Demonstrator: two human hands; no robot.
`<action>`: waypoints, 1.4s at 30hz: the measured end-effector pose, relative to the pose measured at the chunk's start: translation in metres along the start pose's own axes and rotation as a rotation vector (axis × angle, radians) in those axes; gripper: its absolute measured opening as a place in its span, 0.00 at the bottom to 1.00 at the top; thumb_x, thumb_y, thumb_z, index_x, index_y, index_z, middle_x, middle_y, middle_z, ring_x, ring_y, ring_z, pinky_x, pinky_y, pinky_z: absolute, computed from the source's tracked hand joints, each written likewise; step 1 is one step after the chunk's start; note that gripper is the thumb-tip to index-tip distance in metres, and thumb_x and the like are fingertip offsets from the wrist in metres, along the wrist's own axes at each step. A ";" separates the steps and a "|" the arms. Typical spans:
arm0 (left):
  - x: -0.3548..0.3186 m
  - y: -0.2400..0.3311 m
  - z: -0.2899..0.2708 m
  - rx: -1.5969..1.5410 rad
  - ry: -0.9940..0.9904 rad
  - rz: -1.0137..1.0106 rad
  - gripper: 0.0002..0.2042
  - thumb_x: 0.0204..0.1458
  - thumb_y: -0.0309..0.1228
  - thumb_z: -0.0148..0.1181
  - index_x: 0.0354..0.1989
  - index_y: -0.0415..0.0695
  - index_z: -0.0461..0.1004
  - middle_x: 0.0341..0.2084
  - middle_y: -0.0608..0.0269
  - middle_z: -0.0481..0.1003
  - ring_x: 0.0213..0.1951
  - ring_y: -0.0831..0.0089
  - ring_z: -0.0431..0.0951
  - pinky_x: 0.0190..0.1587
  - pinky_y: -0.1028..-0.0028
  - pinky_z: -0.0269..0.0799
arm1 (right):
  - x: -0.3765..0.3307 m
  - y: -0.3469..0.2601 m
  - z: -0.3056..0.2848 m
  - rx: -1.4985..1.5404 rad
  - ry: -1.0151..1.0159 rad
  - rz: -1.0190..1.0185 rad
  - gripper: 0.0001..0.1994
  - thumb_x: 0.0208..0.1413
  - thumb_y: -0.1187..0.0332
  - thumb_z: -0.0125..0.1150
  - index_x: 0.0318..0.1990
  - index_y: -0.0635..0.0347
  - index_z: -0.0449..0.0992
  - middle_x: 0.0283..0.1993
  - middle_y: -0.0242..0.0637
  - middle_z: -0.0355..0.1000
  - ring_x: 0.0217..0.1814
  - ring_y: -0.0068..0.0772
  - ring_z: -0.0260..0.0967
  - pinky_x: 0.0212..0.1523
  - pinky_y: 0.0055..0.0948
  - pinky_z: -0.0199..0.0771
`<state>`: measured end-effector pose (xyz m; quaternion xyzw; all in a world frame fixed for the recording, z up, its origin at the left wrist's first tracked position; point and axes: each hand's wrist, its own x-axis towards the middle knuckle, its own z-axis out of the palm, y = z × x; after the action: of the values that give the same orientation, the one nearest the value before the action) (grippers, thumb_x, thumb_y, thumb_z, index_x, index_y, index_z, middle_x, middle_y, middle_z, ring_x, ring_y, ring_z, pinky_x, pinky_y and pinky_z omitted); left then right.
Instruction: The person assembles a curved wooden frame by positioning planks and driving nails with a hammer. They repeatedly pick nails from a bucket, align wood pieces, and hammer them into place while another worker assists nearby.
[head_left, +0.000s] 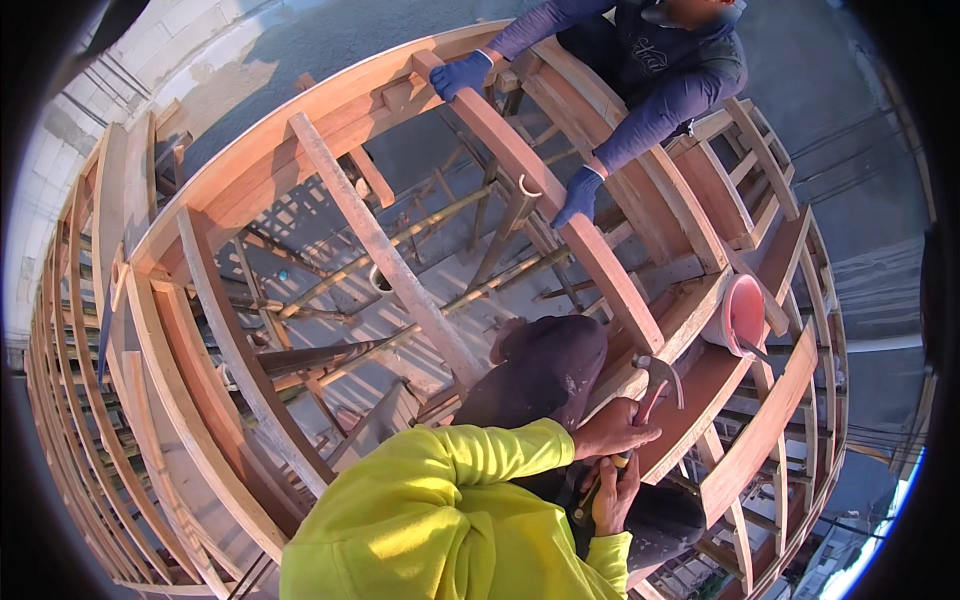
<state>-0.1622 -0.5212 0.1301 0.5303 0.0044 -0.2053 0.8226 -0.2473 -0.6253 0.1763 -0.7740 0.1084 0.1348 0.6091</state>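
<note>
My left hand (612, 430) is closed around the handle of a claw hammer (660, 382), its metal head pointing up beside the near end of a timber beam (545, 185). Just below, my right hand (613, 497) has its fingers curled by a small yellow and black piece (621, 460); what it grips is mostly hidden. Across the frame, a co-worker's blue-gloved hands, one (461, 75) near the beam's far end and the other (578, 196) around its middle, hold the beam. Its near end rests at the frame's inner edge, close to my knee (560, 360).
Curved timber formwork (330, 90) surrounds an opening with crossbars (385, 245) over a lower level with poles (450, 215). A pink bucket (742, 312) stands on the right side by a loose board (760, 425). Slatted framing (75, 380) lies at the left.
</note>
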 end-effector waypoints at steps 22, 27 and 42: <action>0.032 0.019 0.020 -0.448 -0.044 -0.012 0.14 0.65 0.31 0.46 0.23 0.45 0.62 0.21 0.63 0.68 0.21 0.71 0.74 0.27 0.71 0.75 | 0.010 -0.077 -0.110 -0.416 0.045 -0.539 0.18 0.65 0.68 0.56 0.58 0.69 0.68 0.34 0.43 0.73 0.33 0.28 0.74 0.36 0.30 0.73; 0.070 0.028 0.015 -0.107 0.139 -0.037 0.15 0.65 0.36 0.51 0.24 0.47 0.62 0.20 0.67 0.66 0.18 0.74 0.71 0.22 0.70 0.72 | 0.087 -0.025 -0.239 0.252 0.508 -0.421 0.13 0.70 0.66 0.50 0.53 0.67 0.71 0.39 0.37 0.74 0.37 0.26 0.73 0.37 0.25 0.76; 0.040 0.078 -0.090 -0.029 0.858 0.182 0.16 0.65 0.42 0.52 0.25 0.52 0.61 0.20 0.73 0.60 0.20 0.79 0.63 0.23 0.74 0.63 | 0.325 0.238 -0.133 -0.399 0.212 0.276 0.31 0.47 0.61 0.69 0.55 0.71 0.67 0.45 0.56 0.75 0.46 0.60 0.77 0.47 0.44 0.79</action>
<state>-0.0800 -0.4284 0.1502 0.5540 0.3019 0.1071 0.7684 -0.0105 -0.8112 -0.1229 -0.8664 0.2477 0.1535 0.4056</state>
